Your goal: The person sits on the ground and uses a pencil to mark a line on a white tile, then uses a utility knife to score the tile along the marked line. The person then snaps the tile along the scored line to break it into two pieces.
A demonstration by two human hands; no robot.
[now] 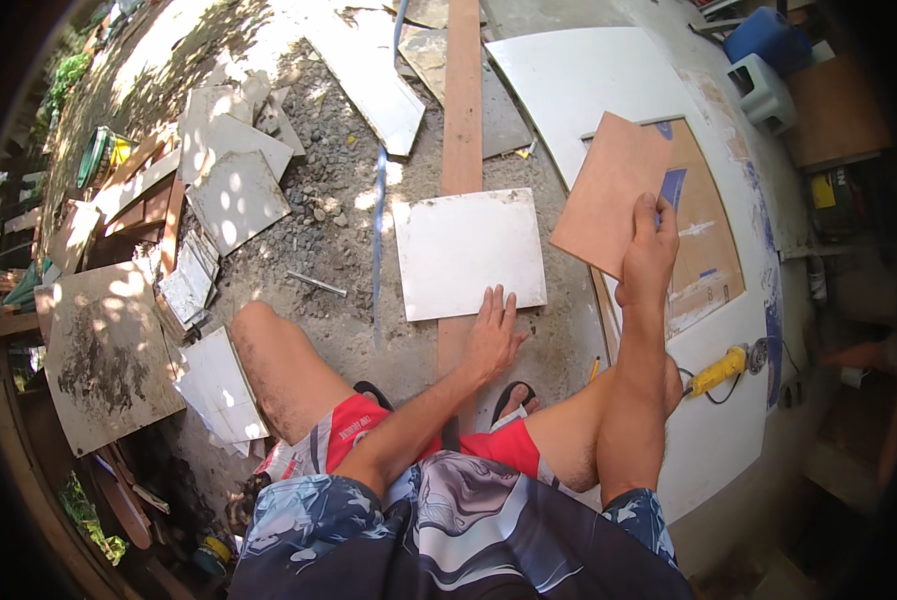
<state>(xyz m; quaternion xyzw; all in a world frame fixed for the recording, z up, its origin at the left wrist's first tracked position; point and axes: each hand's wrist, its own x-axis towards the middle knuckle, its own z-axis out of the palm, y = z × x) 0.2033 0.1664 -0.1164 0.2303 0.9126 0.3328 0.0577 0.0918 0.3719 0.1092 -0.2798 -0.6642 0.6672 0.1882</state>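
My right hand (651, 245) is raised, its fingers closed on the lower right edge of a reddish-brown tile (607, 190), which is tilted over the large white board. My left hand (496, 338) lies with fingers spread on the lower edge of a square white tile (471, 250). That tile rests flat across a long brown plank (463, 120) on the ground in front of me. A second, framed brown panel (714, 250) with blue marks lies on the white board (759, 340), partly hidden behind the raised tile.
A yellow angle grinder (719, 370) lies at right on the white board, with a pencil (596, 369) nearer my right leg. Broken tiles (237, 200) are piled at left. A metal rod (317, 284) lies on the gravel. At upper right stand a blue container (766, 40) and a grey plastic stool (762, 93).
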